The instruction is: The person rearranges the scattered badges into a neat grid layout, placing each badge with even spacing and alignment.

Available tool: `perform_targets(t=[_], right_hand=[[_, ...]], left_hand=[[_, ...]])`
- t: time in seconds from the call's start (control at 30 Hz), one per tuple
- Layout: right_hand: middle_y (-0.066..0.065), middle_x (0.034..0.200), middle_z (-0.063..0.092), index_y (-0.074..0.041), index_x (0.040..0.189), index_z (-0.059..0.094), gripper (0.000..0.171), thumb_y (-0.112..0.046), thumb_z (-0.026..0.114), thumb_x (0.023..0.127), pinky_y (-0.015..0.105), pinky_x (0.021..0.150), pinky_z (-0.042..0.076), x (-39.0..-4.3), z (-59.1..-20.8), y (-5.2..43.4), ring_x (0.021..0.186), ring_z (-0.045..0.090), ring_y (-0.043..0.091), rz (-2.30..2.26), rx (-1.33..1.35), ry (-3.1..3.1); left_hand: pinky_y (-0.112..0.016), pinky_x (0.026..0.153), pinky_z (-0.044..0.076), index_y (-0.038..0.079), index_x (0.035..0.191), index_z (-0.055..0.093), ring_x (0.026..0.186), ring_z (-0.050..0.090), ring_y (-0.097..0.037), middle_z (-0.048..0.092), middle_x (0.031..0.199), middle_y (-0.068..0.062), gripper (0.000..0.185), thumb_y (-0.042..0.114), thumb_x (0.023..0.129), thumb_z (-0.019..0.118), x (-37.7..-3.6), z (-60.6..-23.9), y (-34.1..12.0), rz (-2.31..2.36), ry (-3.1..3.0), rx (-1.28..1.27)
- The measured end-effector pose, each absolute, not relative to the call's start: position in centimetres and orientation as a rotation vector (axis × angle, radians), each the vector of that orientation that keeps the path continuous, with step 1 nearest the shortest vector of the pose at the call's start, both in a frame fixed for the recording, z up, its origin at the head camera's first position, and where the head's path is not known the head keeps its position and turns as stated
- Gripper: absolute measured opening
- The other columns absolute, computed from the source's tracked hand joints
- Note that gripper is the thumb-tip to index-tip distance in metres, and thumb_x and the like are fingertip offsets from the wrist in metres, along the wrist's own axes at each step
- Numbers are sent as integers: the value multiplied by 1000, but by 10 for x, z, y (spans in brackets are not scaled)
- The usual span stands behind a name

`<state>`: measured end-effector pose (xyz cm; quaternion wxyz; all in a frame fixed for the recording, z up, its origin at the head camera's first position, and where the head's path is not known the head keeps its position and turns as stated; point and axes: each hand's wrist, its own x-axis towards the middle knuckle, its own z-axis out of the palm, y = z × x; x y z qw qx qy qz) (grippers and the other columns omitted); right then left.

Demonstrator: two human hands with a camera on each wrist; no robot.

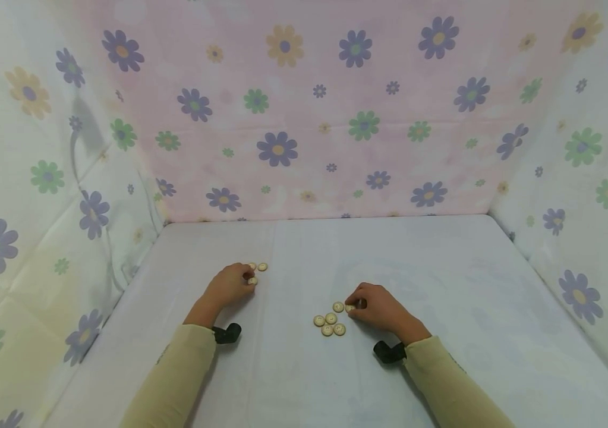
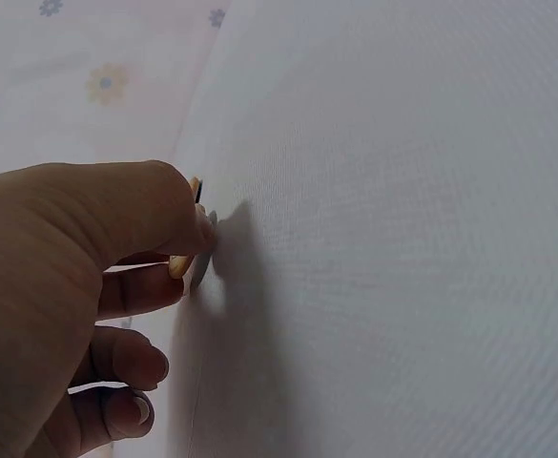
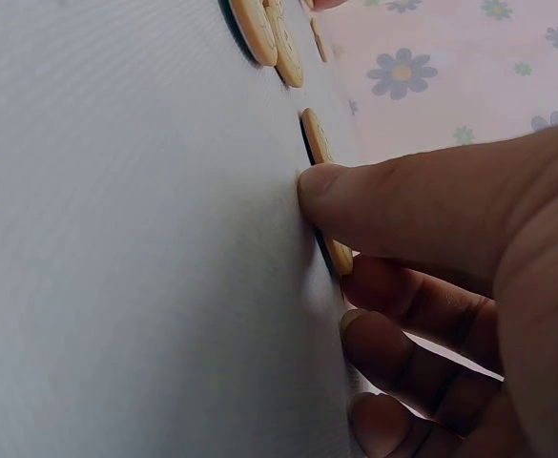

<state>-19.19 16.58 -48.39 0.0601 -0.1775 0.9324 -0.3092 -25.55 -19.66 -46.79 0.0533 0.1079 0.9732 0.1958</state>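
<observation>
My left hand (image 1: 229, 286) is at the left of the table and pinches a small round wooden disc (image 1: 252, 281) between thumb and fingers. In the left wrist view that disc (image 2: 178, 266) is tilted on edge close over the table, partly hidden by the thumb. Two more discs lie just beyond it, one of them the fully visible disc (image 1: 263, 267). Right of the middle, my right hand (image 1: 380, 305) pinches another wooden disc (image 1: 349, 308). The right wrist view has this disc (image 3: 340, 256) lying nearly flat at the tabletop, the thumb across its edge.
Several similar discs with dark markings, such as the front disc (image 1: 327, 330), lie in a loose cluster left of my right hand. A white cloth covers the table (image 1: 293, 380). Flowered fabric (image 1: 304, 107) encloses the back and both sides.
</observation>
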Motion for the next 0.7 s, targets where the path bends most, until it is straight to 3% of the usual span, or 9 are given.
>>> perform_targets(t=[0.7], right_hand=[[-10,90,61,-18,99,74,16,-21,75,83,29,72,43,-192,-486,168,78,51,7,-937,-595,2834]], left_hand=[[-47,90,47,5,112,65,101,60,-27,65,109,-11,30,20,86,66,-262,-468,-214,585,2951,210]])
